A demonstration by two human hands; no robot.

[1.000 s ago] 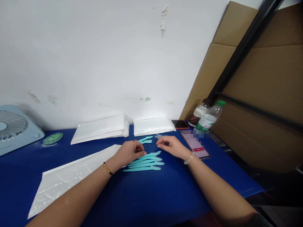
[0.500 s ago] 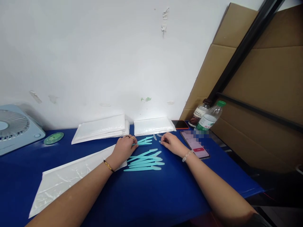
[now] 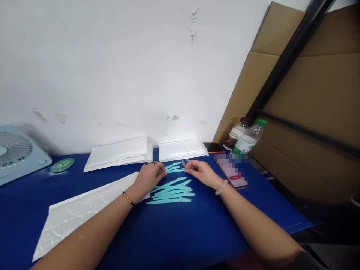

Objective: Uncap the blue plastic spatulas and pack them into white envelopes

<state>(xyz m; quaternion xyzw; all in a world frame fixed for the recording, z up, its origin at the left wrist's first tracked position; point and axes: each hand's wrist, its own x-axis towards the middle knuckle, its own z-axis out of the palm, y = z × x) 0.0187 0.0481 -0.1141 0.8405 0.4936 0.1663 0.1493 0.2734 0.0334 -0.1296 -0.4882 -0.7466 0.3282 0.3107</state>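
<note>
My left hand [image 3: 152, 175] is closed on the handle of a turquoise eyebrow razor [image 3: 177, 171], its blade end pointing right. More razors [image 3: 172, 165] of the same kind lie just beyond it. My right hand [image 3: 201, 173] pinches a small clear blade cap at the razor's tip; the fingers partly hide it, and I cannot tell how far it covers the blade. Loose clear caps [image 3: 183, 163] lie just behind the right fingertips. Nearer to me, several turquoise razors [image 3: 171, 194] rest in a loose row, handles to the left.
White padded mailers [image 3: 119, 152] and another stack [image 3: 181, 150] lie along the wall. A single mailer [image 3: 81, 212] is under my left forearm. At right are a phone [image 3: 233, 173], a second phone [image 3: 215, 147] and two bottles [image 3: 245, 144]. A fan [image 3: 24, 155] and green disc [image 3: 62, 165] are left.
My right hand has moved left with the clear cap, up to the razor's blade end. The left hand has shifted slightly right. The row of razors looks unchanged.
</note>
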